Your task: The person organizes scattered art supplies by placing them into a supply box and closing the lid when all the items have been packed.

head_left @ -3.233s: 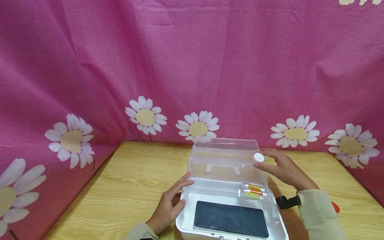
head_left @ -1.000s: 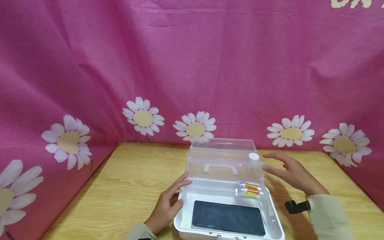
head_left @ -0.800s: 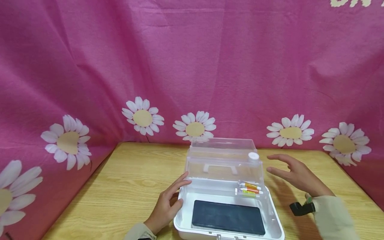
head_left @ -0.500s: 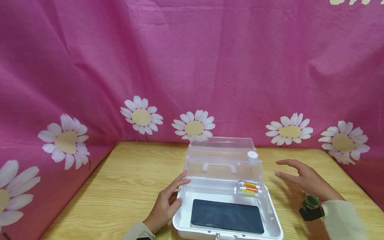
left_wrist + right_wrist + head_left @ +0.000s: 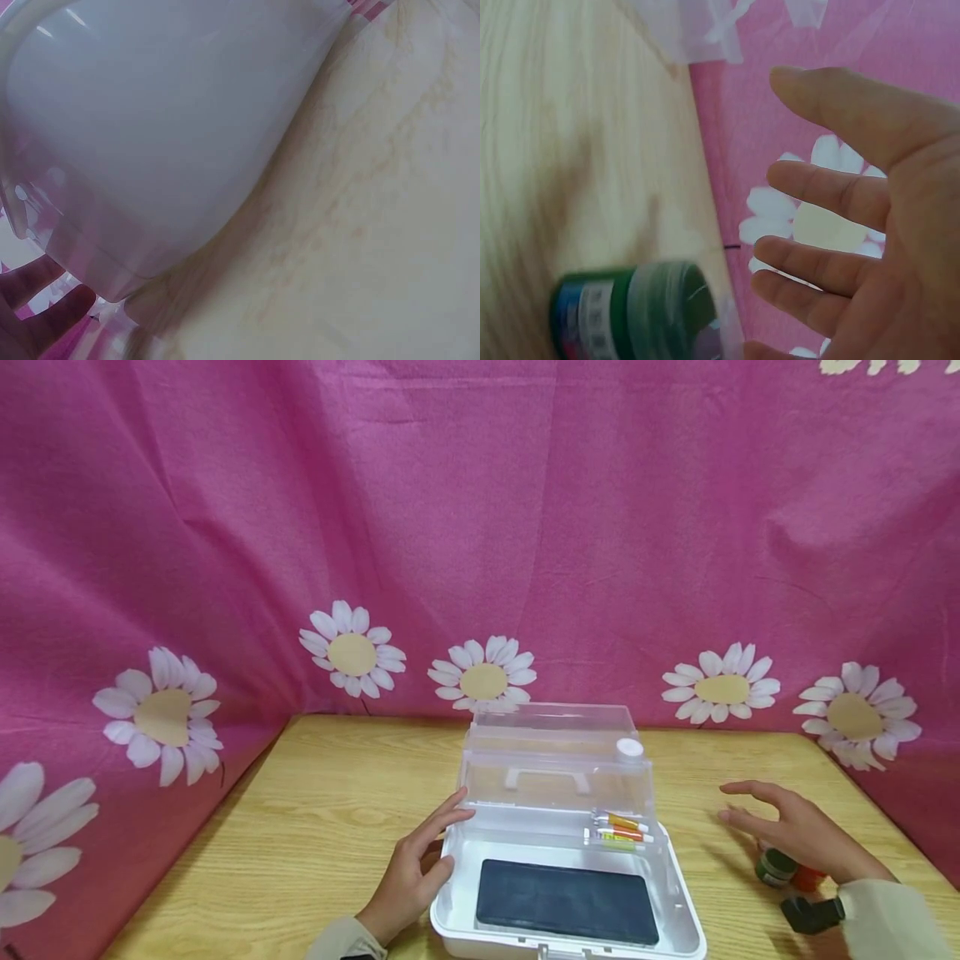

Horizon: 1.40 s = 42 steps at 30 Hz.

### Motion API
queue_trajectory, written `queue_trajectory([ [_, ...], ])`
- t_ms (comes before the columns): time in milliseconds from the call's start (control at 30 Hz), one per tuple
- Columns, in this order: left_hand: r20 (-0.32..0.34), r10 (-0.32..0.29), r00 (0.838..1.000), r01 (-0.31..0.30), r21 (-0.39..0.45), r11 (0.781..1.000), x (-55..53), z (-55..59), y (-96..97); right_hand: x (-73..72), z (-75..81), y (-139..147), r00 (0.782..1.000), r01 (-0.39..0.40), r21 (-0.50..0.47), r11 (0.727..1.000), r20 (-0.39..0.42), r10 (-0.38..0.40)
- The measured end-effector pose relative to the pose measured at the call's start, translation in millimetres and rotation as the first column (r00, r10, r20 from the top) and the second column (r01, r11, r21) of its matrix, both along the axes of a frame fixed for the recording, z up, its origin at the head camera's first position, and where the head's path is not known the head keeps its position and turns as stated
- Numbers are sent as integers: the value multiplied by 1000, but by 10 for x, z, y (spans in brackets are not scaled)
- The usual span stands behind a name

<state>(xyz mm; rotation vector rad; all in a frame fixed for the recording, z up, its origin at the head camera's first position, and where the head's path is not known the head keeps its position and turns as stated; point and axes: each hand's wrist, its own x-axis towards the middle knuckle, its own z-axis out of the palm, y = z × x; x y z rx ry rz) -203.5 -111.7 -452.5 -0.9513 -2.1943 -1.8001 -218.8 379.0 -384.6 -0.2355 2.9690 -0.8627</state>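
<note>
A white box (image 5: 678,893) with its clear lid raised stands before me. My left hand (image 5: 416,868) rests against its left side, fingers extended; the left wrist view shows fingertips at the box's edge. A dark flat rectangular thing (image 5: 566,900) lies inside, with several small colored tubes (image 5: 626,835) on the clear tray behind it. A white-capped container (image 5: 629,750) sits at the right of the raised clear parts. My right hand (image 5: 806,833) is over the table to the right, holding nothing, fingers spread. Nearest to it are a green jar (image 5: 776,867) and a red jar (image 5: 808,878), partly hidden.
The wooden table (image 5: 337,793) carries everything. A pink cloth (image 5: 600,527) with white daisies hangs behind it and along both sides. A black wrist camera (image 5: 813,914) sits at the right sleeve, close to the jars.
The right hand let go of the white-capped container, leaving it on the raised clear part, and moved right and nearer. The green jar has come into sight beneath it. The left hand stays at the box.
</note>
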Motion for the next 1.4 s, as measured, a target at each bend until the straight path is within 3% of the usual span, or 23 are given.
queue_trajectory([
  [467,-14,-5,1000,6,8,1000,8,-14,-10,11,-112,277,984,31,9,999,175,-32],
  [1100,-6,15,1000,-15,-8,1000,-3,-13,6,32,-200,452,952,4,-62,998,307,15],
  [1267,-23,18,1000,-19,-15,1000,-8,-10,12,64,-227,523,939,-49,-134,990,333,91],
  [1400,-18,15,1000,-15,-9,1000,1,3,13,53,-273,595,911,-121,-211,970,365,193],
])
